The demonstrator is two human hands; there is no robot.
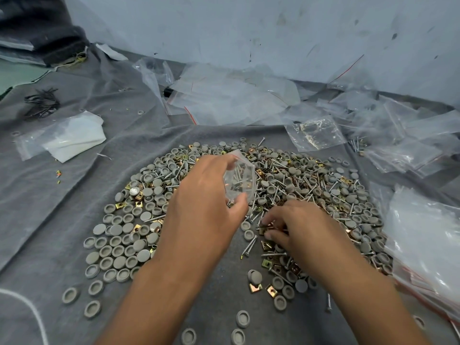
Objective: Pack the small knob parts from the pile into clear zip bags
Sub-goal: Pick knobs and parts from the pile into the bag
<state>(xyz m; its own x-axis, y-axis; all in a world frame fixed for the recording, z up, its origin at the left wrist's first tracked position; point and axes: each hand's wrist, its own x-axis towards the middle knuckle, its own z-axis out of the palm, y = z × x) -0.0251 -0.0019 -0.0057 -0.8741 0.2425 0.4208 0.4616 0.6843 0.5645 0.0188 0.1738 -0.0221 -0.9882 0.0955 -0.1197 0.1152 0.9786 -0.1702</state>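
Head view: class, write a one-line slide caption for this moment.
Left hand holds a clear zip bag over the parts pile while right hand picks among brass clips.

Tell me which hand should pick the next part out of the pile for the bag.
Right, probably. The right hand is already down on the pile, its fingertips pinching at the brass clips. The left hand is busy gripping the clear zip bag above the pile.
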